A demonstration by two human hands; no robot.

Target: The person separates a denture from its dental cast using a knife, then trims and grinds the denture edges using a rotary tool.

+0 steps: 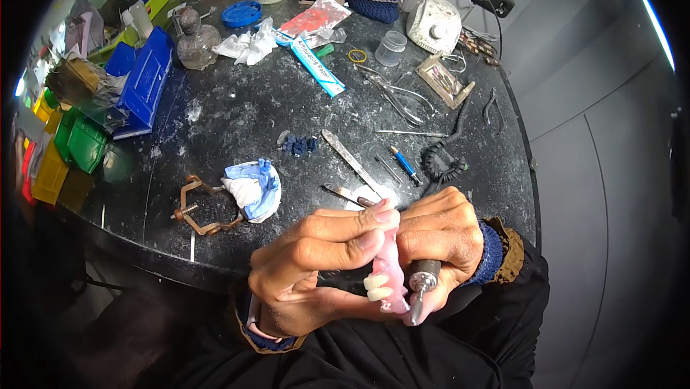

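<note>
My left hand (309,259) pinches a pink denture (389,263) between thumb and fingers, above my lap at the table's front edge. Two or so whitish teeth show on the denture's left side, and my fingers cover its upper part. In my right hand (442,234) is a dark rotary handpiece (425,268), its metal bur (417,306) pointing down beside the denture's lower end. Whether the bur touches the pink base I cannot tell. Just beyond my hands lie a long metal spatula (352,159) and a dark-handled knife (341,192).
A brass articulator (208,206) with a blue-and-white cast (255,191) stands left. Further back lie pliers (399,94), a blue pencil-like tool (405,165) and a coiled black cord (440,162). Colored bins (144,94) line the left edge; a white control box (434,24) sits back right.
</note>
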